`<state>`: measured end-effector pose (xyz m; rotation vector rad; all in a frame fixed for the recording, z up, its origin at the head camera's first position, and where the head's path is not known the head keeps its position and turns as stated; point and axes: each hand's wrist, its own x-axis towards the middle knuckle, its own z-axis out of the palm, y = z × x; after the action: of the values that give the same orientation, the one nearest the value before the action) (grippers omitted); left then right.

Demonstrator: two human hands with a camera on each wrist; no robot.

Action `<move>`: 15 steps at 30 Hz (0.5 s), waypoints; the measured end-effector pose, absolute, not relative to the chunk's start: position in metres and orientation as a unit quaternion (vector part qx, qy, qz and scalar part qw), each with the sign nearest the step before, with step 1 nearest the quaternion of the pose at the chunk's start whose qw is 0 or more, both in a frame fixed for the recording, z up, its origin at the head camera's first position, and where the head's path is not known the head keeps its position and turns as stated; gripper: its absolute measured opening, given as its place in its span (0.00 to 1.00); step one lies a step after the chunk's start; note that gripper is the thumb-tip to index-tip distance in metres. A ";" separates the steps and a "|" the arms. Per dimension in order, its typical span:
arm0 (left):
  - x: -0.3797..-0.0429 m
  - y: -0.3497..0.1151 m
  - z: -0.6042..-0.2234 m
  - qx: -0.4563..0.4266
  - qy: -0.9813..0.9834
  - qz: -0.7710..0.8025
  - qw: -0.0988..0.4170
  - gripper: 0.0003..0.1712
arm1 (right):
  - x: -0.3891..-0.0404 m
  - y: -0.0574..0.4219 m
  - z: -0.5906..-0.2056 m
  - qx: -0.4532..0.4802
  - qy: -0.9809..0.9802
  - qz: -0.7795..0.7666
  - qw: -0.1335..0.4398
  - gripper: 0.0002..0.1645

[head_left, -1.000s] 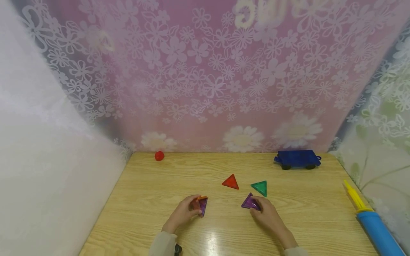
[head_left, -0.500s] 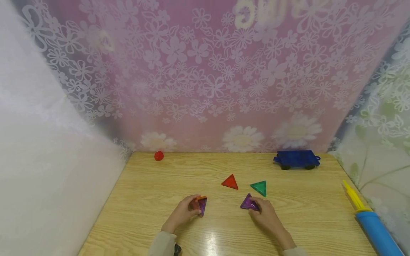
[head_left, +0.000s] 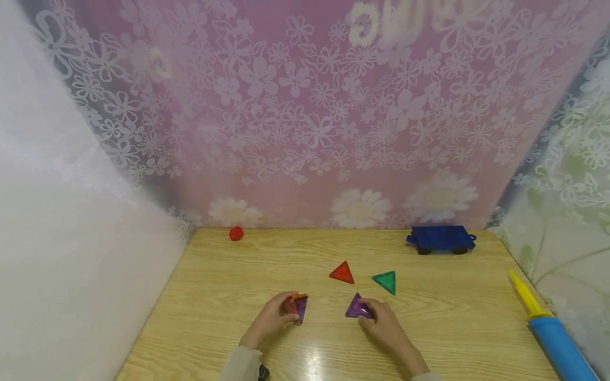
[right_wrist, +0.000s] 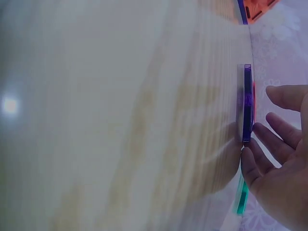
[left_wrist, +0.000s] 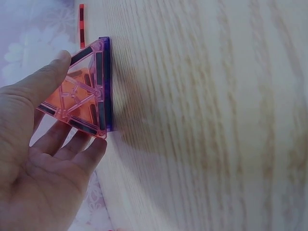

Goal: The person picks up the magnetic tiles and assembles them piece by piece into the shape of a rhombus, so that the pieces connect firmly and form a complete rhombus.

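My left hand grips a small build of triangular magnetic tiles standing on the table. In the left wrist view, a pinkish-red tile and an orange tile rise from a purple tile at the base, with the thumb on one side and fingers on the other. My right hand touches a loose purple triangular tile lying flat. The right wrist view has its fingertips at one end of that tile, the thumb apart above it. Beyond lie a red triangular tile and a green triangular tile.
At the back right stands a blue toy wagon base with black wheels. A small red object sits at the back left. Along the right edge lies a blue and yellow hand pump. Flowered cloth hangs behind the wooden table.
My right hand has slid the loose purple tile to the left, toward the left hand. The left hand and its build stay in place.
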<state>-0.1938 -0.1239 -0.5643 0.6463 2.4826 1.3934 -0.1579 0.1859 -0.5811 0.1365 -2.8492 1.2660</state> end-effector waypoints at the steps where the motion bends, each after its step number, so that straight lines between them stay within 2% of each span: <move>1: -0.194 -0.124 -0.564 0.221 0.844 0.476 0.112 0.32 | -0.158 0.184 -0.581 0.045 -0.913 0.405 0.011 0.23; 15: -0.195 -0.124 -0.567 0.215 0.847 0.472 0.116 0.33 | -0.157 0.161 -0.582 0.062 -0.908 0.415 0.000 0.25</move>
<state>-0.1953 -0.1239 -0.5674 0.6302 2.4794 1.3835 -0.1567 0.1608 -0.5823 0.1937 -2.8509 1.3046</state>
